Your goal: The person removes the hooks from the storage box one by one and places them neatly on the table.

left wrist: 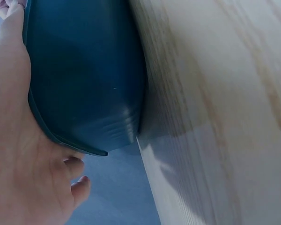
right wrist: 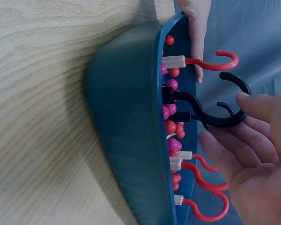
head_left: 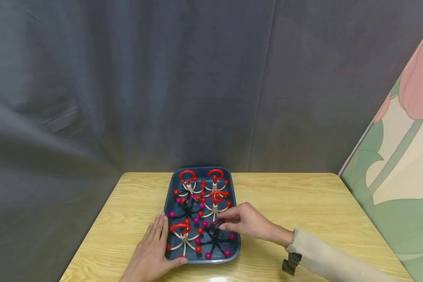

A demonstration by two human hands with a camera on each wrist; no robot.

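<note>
A dark blue tray [head_left: 237,247] holds several swivel hangers, each with ball-tipped arms spread below a curved hook. My right hand [head_left: 248,223] pinches the hook of the front-right black hanger [head_left: 214,234], which has magenta balls. In the right wrist view, the thumb presses one side of the black hook [right wrist: 218,123], fingers behind it. My left hand [head_left: 151,250] rests along the tray's left rim, fingers straight, thumb over the front rim. Near it sits a white hanger [head_left: 185,239] with a red hook and red balls.
Another black hanger [head_left: 187,210] lies mid-left in the tray. More red-hooked white hangers, including the back-left hanger [head_left: 189,187], sit toward the back. The wooden table [head_left: 289,199] meets a grey curtain [head_left: 204,86] behind; a floral panel [head_left: 402,164] stands at right.
</note>
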